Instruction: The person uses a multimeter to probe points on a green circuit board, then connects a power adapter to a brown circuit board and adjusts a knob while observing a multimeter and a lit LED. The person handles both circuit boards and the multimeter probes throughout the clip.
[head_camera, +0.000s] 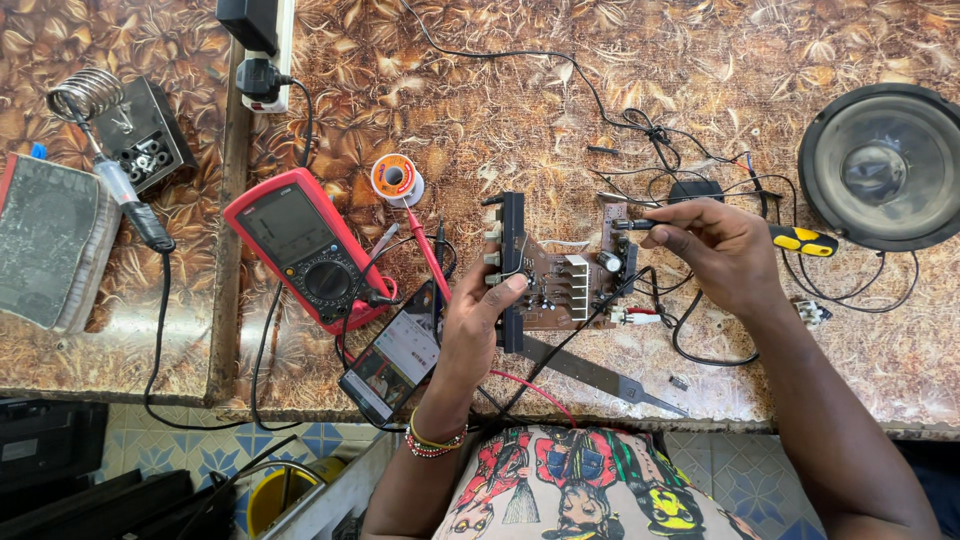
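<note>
My left hand (482, 312) grips the black front edge of a brown circuit board (560, 280) with several components and a silver heat sink, holding it above the table. My right hand (720, 250) holds a screwdriver with a yellow-and-black handle (803, 241); its dark tip rests at the board's far right edge near a capacitor. Black wires run from the board toward the right and under my right wrist.
A red multimeter (305, 248) with its red probe lies left of the board, and a phone (392, 365) lies below it. A solder spool (396, 178), a soldering iron (130, 205) by its stand (140, 130), a power strip (262, 50) and a round speaker (885, 165) sit around.
</note>
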